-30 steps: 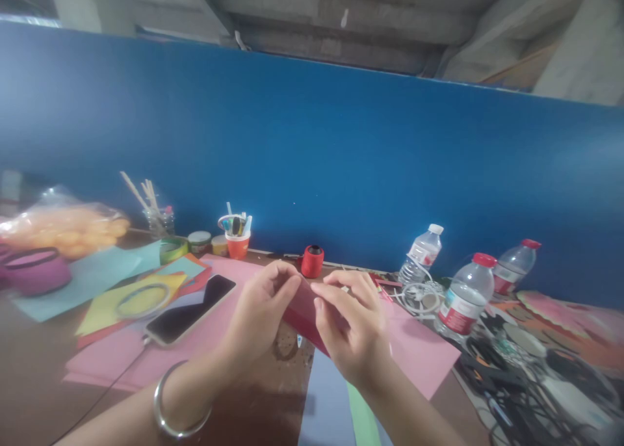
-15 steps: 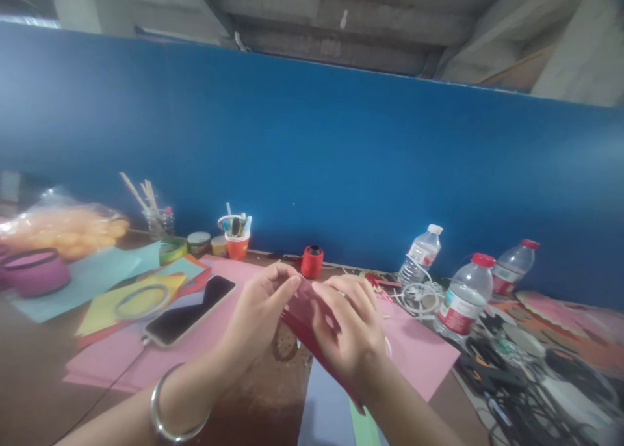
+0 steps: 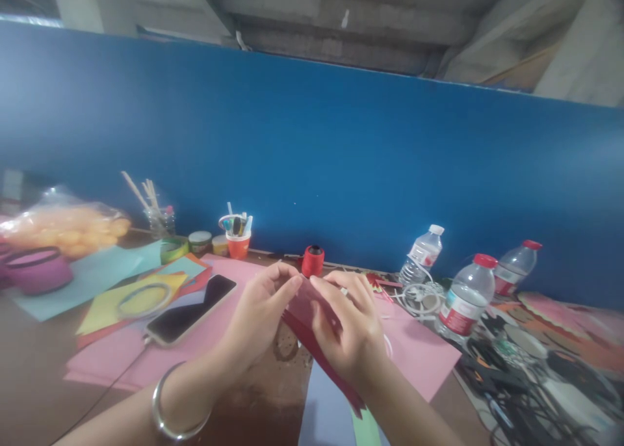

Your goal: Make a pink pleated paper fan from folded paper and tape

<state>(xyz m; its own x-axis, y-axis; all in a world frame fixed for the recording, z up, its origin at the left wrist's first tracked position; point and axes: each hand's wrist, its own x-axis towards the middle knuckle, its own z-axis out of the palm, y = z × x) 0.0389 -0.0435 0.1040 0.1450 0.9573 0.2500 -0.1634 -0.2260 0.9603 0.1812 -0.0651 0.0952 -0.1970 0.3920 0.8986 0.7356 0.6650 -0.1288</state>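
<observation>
Both hands hold a dark red sheet of paper (image 3: 308, 332) above the table. My left hand (image 3: 266, 303), with a silver bangle on its wrist, pinches the sheet's upper left corner between thumb and fingers. My right hand (image 3: 348, 322) has its fingers curled at the sheet's upper edge, its thumb behind or under the fold; exactly how it grips is partly hidden. The sheet slopes down to the right under the right wrist. Below lie a pale blue sheet (image 3: 324, 400) and a green strip (image 3: 365, 426). Just beyond the fingertips stands a red spool of thread (image 3: 312, 261).
Pink paper (image 3: 419, 348) lies right and left, with a phone (image 3: 192, 309) on the left. Behind stands a cup of tools (image 3: 238, 244). Water bottles (image 3: 468, 300) and tangled cables (image 3: 517, 381) crowd the right. A blue partition (image 3: 312, 147) closes the back.
My right fingers have shifted very slightly along the red paper's upper edge. The left hand keeps its pinch, and the other things stay in place.
</observation>
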